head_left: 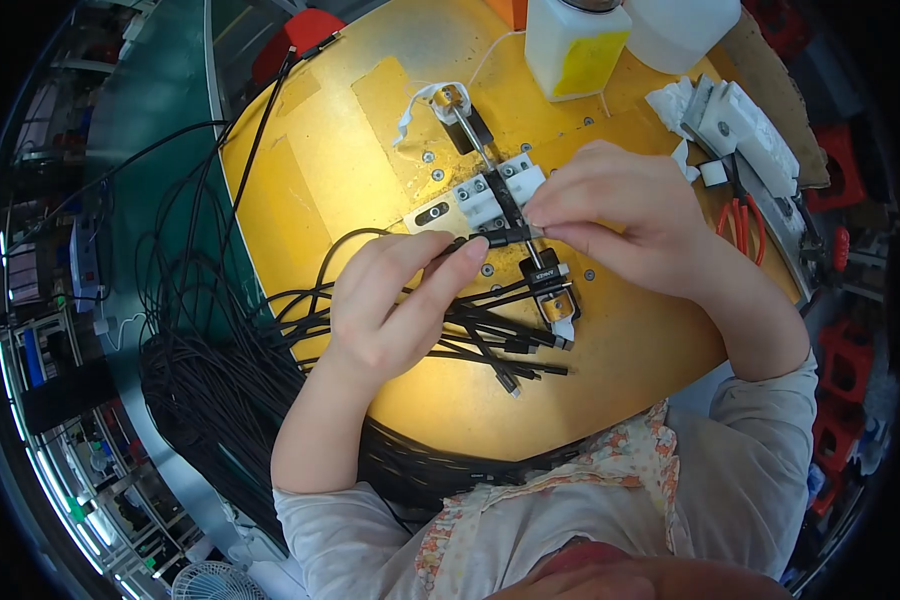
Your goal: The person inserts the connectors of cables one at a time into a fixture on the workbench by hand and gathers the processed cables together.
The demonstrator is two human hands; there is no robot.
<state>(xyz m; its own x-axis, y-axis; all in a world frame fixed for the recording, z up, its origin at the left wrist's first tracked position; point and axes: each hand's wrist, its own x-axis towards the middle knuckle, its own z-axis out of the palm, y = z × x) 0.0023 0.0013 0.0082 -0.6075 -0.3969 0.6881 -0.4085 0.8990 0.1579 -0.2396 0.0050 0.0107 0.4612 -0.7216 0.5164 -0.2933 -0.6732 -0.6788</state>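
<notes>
Between my two hands, a black cable connector (508, 237) lies across the front of a small metal fixture (477, 200). My left hand (395, 290) pinches the connector's cable end with thumb and fingers. My right hand (625, 215) is closed at the connector's other end, its fingertips just right of the fixture; what they hold is too small to make out. The fixture has white blocks, screws and a rod with brass-coloured ends. Several black cables with plugs (510, 383) lie below and beside my left hand.
A large bundle of black cables (210, 390) hangs at the left of the yellow work surface (450, 410). White bottles (576, 50) stand at the back. Red-handled pliers (742, 228) and white fixture parts (755, 135) lie at the right. A fan (215, 582) is at the lower left.
</notes>
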